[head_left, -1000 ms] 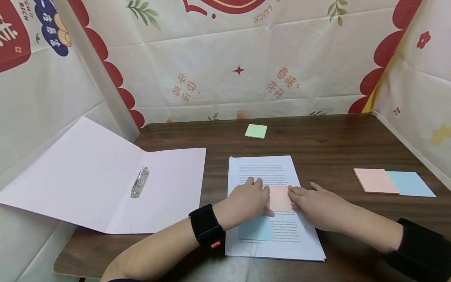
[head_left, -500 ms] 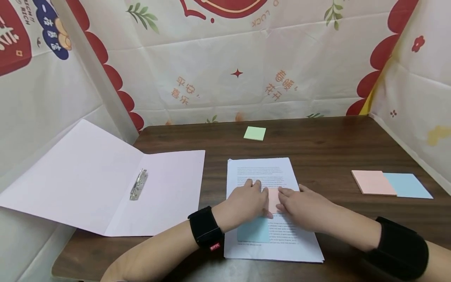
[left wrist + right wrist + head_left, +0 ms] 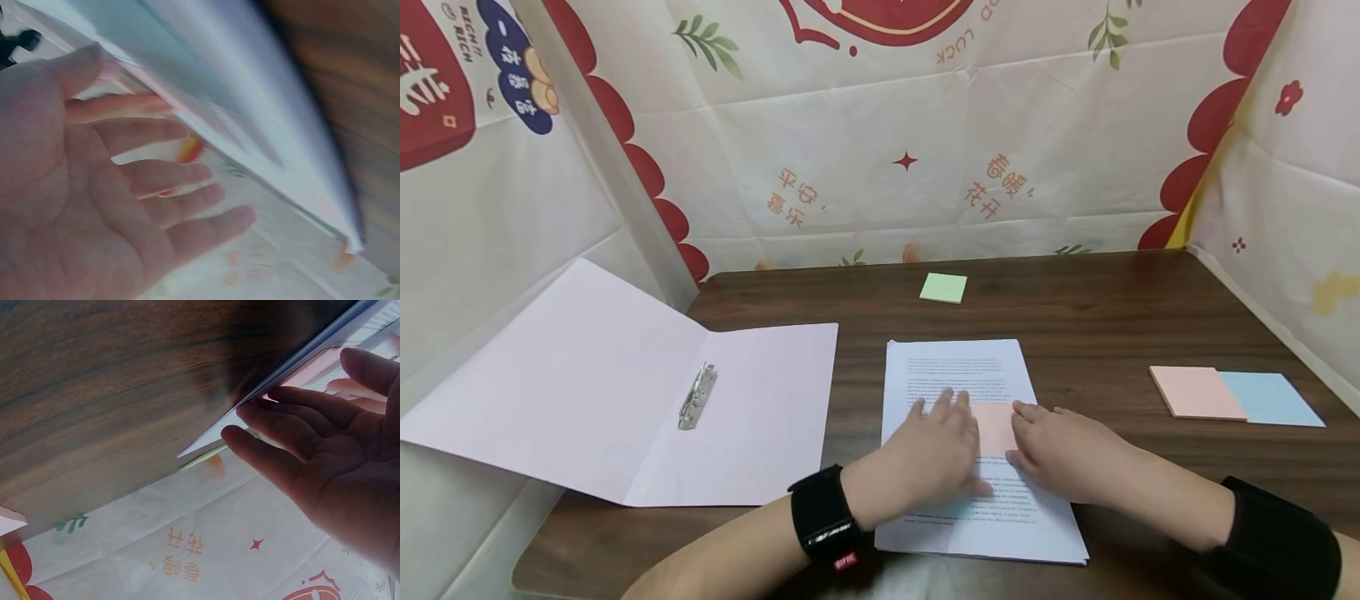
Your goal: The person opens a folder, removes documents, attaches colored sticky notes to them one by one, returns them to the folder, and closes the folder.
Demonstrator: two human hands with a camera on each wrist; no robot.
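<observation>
A stack of printed white sheets (image 3: 958, 367) lies on the dark wooden table (image 3: 1090, 317) in front of me. A pink sticky note (image 3: 996, 427) is stuck on the top sheet, with a blue one partly hidden under my left hand. My left hand (image 3: 936, 454) lies flat on the sheet, fingers straight, just left of the pink note. My right hand (image 3: 1060, 450) rests flat at the note's right edge, fingertips touching it. The wrist views show both palms open with straight fingers (image 3: 156, 181) (image 3: 294, 425) against the paper (image 3: 237, 112) (image 3: 300, 369).
An open pale pink folder (image 3: 617, 387) with a metal clip (image 3: 697, 396) hangs over the table's left edge. A green sticky pad (image 3: 943, 287) lies at the back middle. Pink (image 3: 1197, 392) and blue (image 3: 1270, 398) pads sit at the right. Patterned cloth walls (image 3: 887, 158) enclose the table.
My right hand slid left over the pink note, then back to its right edge. My left hand drew back slightly toward me and now covers most of the blue note.
</observation>
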